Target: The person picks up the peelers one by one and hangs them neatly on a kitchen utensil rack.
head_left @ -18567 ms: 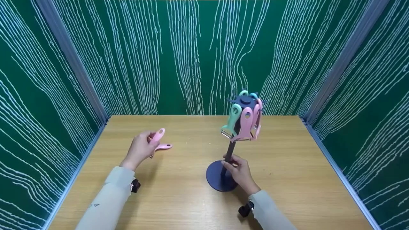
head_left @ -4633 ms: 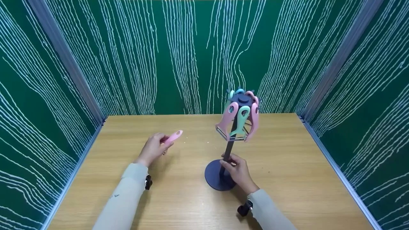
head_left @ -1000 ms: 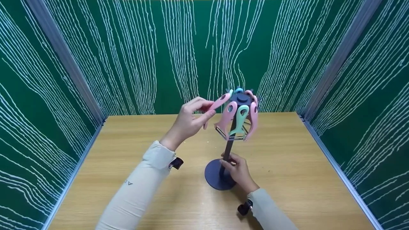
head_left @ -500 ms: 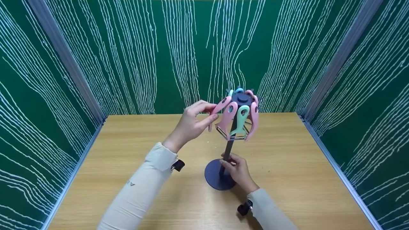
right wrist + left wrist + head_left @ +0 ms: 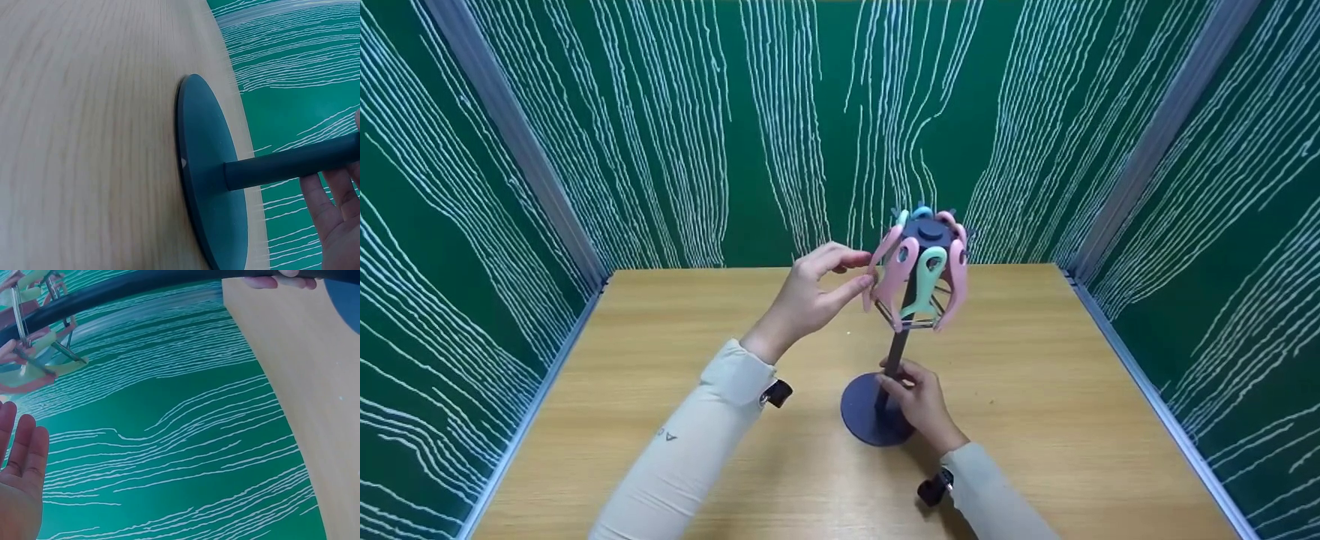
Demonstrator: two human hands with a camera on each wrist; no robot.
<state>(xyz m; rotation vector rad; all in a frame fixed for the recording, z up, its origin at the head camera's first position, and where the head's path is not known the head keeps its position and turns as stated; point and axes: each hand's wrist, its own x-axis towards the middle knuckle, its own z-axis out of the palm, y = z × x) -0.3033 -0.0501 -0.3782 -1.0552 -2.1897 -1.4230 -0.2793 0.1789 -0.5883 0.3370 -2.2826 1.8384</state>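
Observation:
A dark stand [image 5: 877,409] with a round base and upright pole carries several peelers on hooks round its top. At its left side hangs a pink peeler [image 5: 886,244], its handle's upper end at the hook ring. My left hand [image 5: 810,292] is beside that peeler, thumb and index fingertips at its edge and apart from each other; in the left wrist view its other fingers [image 5: 25,444] are straight. My right hand [image 5: 922,401] grips the pole [image 5: 292,163] just above the base. In front hang another pink peeler [image 5: 898,270] and a green peeler [image 5: 926,277].
More peelers, among them a blue one [image 5: 921,213], hang at the back of the ring. The stand is on a wooden table [image 5: 1035,360], with green white-streaked walls [image 5: 780,135] on three sides. Tiny pale specks lie on the tabletop.
My left hand took the pink peeler from the table up to the stand. Over the last second the peeler swung down to hang, and the fingers loosened. My right hand stays on the pole.

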